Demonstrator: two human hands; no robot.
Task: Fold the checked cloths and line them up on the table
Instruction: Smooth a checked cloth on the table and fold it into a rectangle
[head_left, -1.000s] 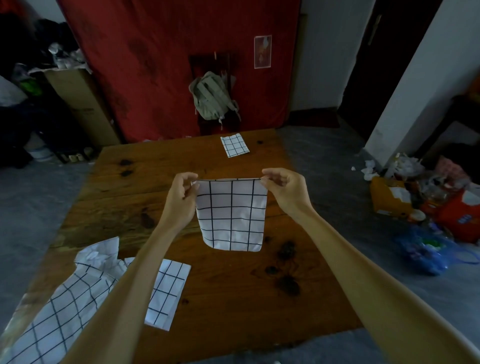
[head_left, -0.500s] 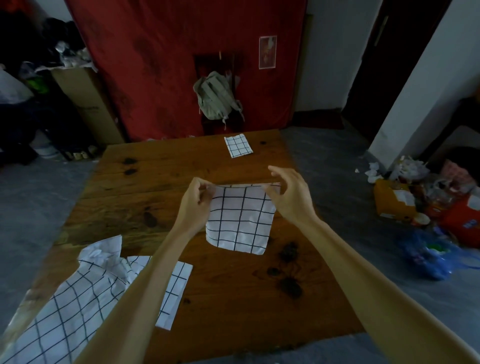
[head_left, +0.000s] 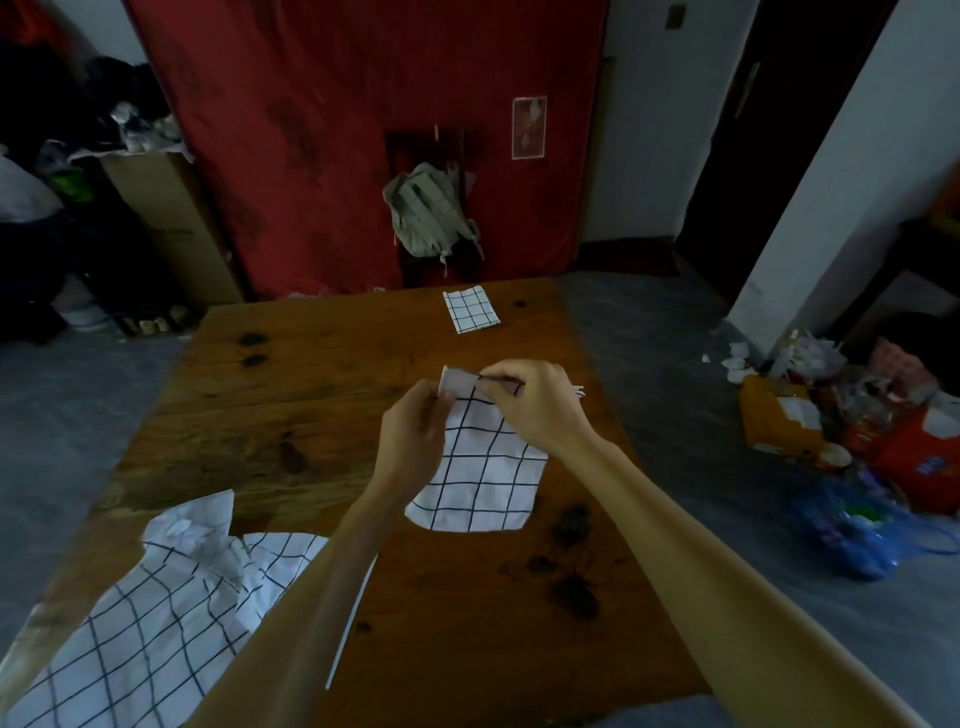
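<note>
- Checked cloth (head_left: 480, 478): held above the table (head_left: 322, 374), hanging below both hands, long axis vertical.
- Left hand (head_left: 413, 441) and right hand (head_left: 535, 410) pinch its top edge, close together; neither nearer.

Both hands, left hand (head_left: 415, 434) and right hand (head_left: 537, 410), pinch the checked cloth (head_left: 480, 480) above the table (head_left: 322, 384).

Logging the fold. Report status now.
Left hand and right hand pinch white black-checked cloth, top edge, above brown wooden table. Nothing blocking.
</note>
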